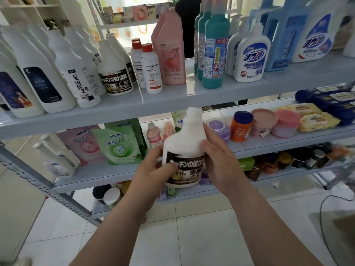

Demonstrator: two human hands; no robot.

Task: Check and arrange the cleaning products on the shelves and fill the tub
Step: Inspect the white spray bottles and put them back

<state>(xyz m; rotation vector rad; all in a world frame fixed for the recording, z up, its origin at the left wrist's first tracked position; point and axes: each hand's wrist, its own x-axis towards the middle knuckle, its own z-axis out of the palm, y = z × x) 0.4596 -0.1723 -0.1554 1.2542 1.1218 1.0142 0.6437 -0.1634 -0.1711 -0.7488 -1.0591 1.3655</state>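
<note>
Hands meet at centre frame: left hand [153, 166] and right hand [219, 160] both grip the white bottle [184, 150], upright, off the shelf [172, 101], its twin bottle [115, 70] standing upper left.

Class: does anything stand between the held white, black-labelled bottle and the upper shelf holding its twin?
Nothing visible. The left hand and right hand hold the white black-labelled bottle below the grey upper shelf; beside its twin, red-capped white bottles leave little room.
</note>
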